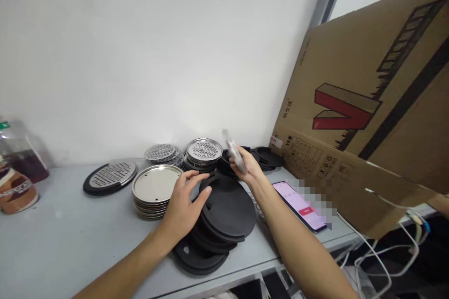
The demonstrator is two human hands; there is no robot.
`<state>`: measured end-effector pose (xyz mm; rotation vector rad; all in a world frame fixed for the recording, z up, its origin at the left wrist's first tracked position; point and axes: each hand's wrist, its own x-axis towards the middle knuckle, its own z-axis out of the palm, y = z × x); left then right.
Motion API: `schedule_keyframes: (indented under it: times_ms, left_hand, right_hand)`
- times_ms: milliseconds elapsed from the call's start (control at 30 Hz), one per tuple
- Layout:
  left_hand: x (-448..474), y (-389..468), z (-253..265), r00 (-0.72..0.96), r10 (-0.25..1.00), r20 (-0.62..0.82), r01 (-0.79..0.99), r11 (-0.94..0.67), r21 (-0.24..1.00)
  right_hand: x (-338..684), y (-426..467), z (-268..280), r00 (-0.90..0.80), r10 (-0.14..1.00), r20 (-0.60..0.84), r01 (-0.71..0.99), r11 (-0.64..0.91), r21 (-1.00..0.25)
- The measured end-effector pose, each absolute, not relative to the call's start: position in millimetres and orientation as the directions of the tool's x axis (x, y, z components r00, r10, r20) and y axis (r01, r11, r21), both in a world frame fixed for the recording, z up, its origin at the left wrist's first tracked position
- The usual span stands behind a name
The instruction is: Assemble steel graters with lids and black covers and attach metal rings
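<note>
My right hand (248,164) is raised above the far side of the table, its fingers closed on a silvery metal piece (234,152) seen nearly edge-on and blurred by motion. My left hand (185,203) has its fingers apart, between a stack of round metal plates (156,184) and a leaning pile of black round discs (229,208). Its fingertips are close to the top black disc; whether they touch it I cannot tell. Behind, against the wall, stand a stack of perforated metal discs in rims (204,150) and loose perforated discs (160,152).
A perforated disc with a black rim part (111,176) lies at the left, near bottles (17,189). More black parts (268,156) lie at the back right. A phone (298,205) rests beside my right forearm. A large cardboard box (336,117) and white cables (380,261) are at the right.
</note>
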<state>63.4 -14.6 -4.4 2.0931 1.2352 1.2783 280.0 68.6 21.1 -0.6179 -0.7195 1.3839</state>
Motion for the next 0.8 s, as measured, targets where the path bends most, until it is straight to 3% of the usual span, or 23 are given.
schedule_keyframes:
  times_ms: [233, 333, 500, 600, 700, 800]
  left_hand:
    - [73, 14, -8, 0.167, 0.803, 0.572, 0.418, -0.583, 0.697]
    - [73, 13, -3, 0.133, 0.778, 0.614, 0.384, -0.611, 0.692]
    - [60, -8, 11, 0.145, 0.735, 0.662, 0.063, -0.675, 0.736]
    - [56, -21, 15, 0.222, 0.692, 0.686, -0.033, -0.698, 0.715]
    - [57, -28, 15, 0.284, 0.550, 0.785, 0.035, -0.824, 0.565]
    - [59, -30, 17, 0.338, 0.380, 0.861, 0.175, -0.924, 0.339]
  right_hand:
    - [258, 55, 28, 0.151, 0.979, 0.139, -0.568, 0.201, -0.798]
    - [265, 54, 32, 0.135, 0.984, 0.119, -0.539, 0.174, -0.824]
    - [249, 45, 29, 0.109, 0.986, 0.124, -0.497, 0.162, -0.852]
    - [231, 29, 29, 0.137, 0.955, 0.264, -0.339, 0.295, -0.893]
    - [222, 11, 32, 0.063, 0.852, 0.520, -0.088, 0.524, -0.847]
    - [221, -3, 36, -0.165, 0.764, 0.624, -0.150, 0.605, -0.782]
